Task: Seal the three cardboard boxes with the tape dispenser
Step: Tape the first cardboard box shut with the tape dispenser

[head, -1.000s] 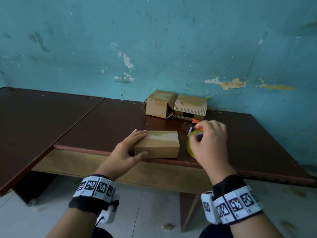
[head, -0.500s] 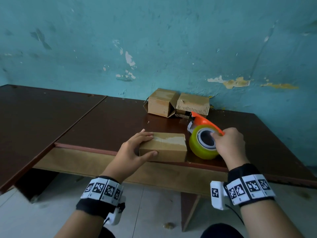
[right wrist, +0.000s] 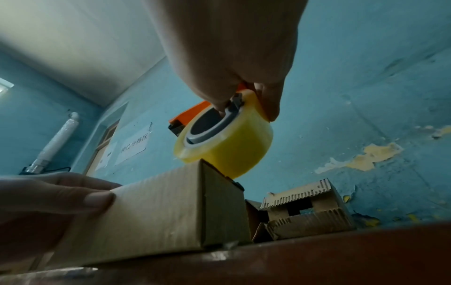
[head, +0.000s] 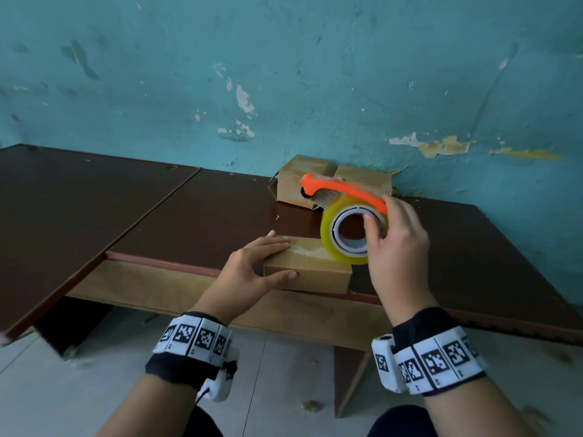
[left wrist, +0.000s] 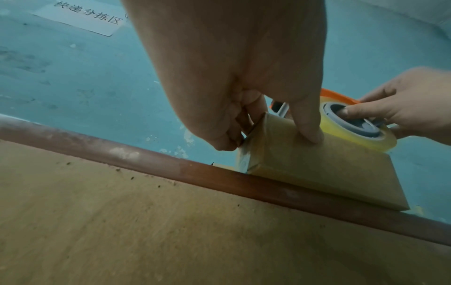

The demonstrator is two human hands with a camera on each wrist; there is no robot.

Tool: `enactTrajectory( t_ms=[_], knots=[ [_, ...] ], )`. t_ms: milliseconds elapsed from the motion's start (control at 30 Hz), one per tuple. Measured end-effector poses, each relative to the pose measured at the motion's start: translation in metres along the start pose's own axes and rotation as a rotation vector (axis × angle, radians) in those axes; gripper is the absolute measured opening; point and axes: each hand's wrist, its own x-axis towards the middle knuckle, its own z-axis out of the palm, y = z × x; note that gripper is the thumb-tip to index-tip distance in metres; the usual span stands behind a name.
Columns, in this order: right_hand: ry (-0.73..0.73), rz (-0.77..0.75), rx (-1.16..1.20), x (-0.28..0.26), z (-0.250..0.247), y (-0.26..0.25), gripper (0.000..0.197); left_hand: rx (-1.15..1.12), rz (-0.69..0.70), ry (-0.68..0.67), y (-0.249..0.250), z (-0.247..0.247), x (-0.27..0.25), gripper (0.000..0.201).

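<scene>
At lower centre of the head view, on the near edge of the bench (head: 202, 216), sits the near box (head: 307, 272), long axis running left to right across the frame. Left hand (head: 249, 275) at its left end, fingers (left wrist: 306, 123) wrapped over the top and thumb pressed to the front face, gripping it steady. Right hand (head: 397, 247) just right of centre, curled round the tape dispenser (head: 353, 228): thumb hooked into the grey core, the other fingers behind the yellow roll and under the orange handle. Roll poised over the right end of the box top, touching or just above it; cannot tell which from the wrist views. Orange cutter end pointing away toward the teal wall (head: 315, 74), in front of the two far boxes (head: 334, 181), which stand against that wall, well apart from the near one, one of them with ragged open flaps.

Judged step: laying tape along the near box's top seam. A pale glossy strip already shows on the top, so possibly sealed in part. Coming move turns on one relation: dispenser at the right end, bracing hand at the left, seam between them along the long axis. A pull leftward likely, toward the left fingers, which lie in its path.
</scene>
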Motion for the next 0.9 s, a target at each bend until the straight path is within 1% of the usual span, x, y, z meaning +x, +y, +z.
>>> enactTrajectory(
  t_ms=[133,267,367,467,533,600,633,700,733,767,833,900],
  knots=[
    [-0.07,-0.004,0.075,0.003,-0.005,-0.003,0.04,-0.009,0.006,0.012,0.0,0.002,-0.001,0.06],
    [-0.167,-0.046,0.07,0.003,-0.006,-0.016,0.042,-0.025,0.016,0.03,0.0,0.003,0.0,0.057],
    [-0.172,-0.037,0.141,0.001,0.0,-0.019,0.04,-0.027,0.003,0.014,0.002,0.001,0.0,0.058],
    [-0.177,-0.034,0.213,0.004,0.005,-0.014,0.042,-0.031,0.004,0.012,0.0,0.001,-0.001,0.059],
    [-0.237,-0.046,0.259,0.007,0.006,-0.01,0.047,-0.05,-0.008,0.006,-0.001,0.001,-0.001,0.059],
    [-0.338,-0.057,0.316,0.011,0.005,-0.006,0.054,-0.083,-0.02,0.003,0.0,0.002,-0.002,0.057],
    [-0.394,-0.051,0.343,0.014,0.004,-0.006,0.056,-0.117,-0.032,0.004,0.002,0.002,-0.002,0.053],
    [-0.474,-0.038,0.376,0.02,0.001,-0.007,0.058,-0.217,-0.081,0.033,0.003,0.003,-0.003,0.039],
    [-0.487,-0.042,0.375,0.022,0.001,-0.008,0.058,-0.296,-0.132,0.056,0.004,0.003,-0.002,0.031],
    [-0.491,-0.055,0.365,0.023,0.001,-0.01,0.058,-0.414,-0.207,0.087,0.006,0.003,-0.001,0.027],
    [-0.489,-0.087,0.353,0.024,0.003,-0.013,0.06,-0.72,-0.349,0.154,0.011,0.003,0.002,0.03],
    [-0.491,-0.108,0.352,0.025,0.006,-0.016,0.062,-0.9,-0.417,0.214,0.016,0.002,0.006,0.03]
  ],
)
